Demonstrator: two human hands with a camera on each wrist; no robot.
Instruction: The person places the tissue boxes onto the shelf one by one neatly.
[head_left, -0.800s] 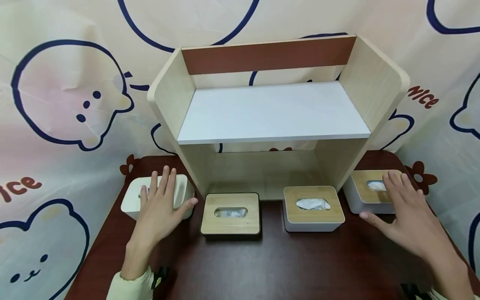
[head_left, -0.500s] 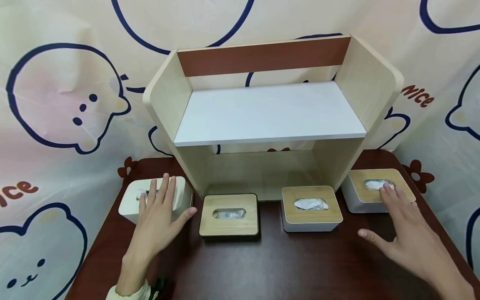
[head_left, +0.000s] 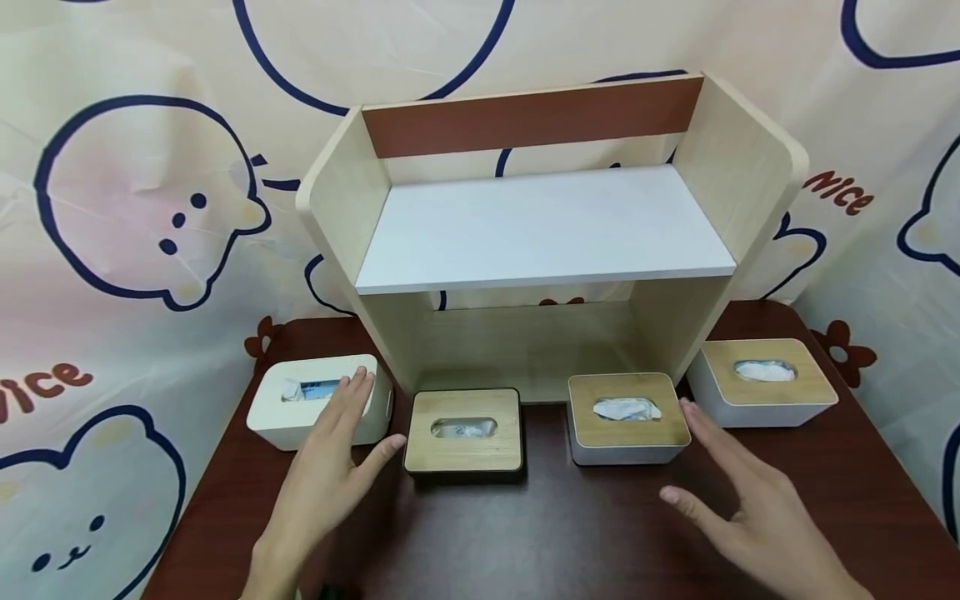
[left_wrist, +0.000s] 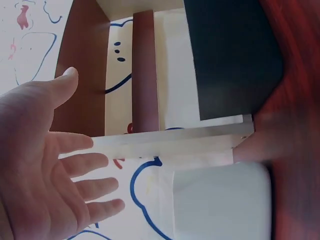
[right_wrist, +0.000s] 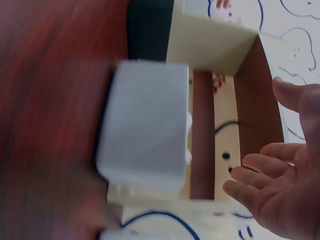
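My left hand is spread with nothing in it, its fingertips overlapping the right front of an all-white tissue box. Its thumb points at the dark-sided tissue box with a wooden lid. In the left wrist view, the palm and loosely bent fingers show beside that dark box. My right hand also holds nothing. Its index fingertip is right at the corner of a pale grey tissue box with a wooden lid. A matching tissue box stands farther right. Tissue shows in the slots.
A two-level shelf unit with a white middle board and brown back rail stands behind the boxes. Dark brown table lies beneath everything. A printed curtain with cartoon bears hangs behind and at both sides.
My right hand has moved left from the far right tissue box to the neighbouring one. My left hand has drawn back and right, uncovering the white box's slot. The boxes stay in place.
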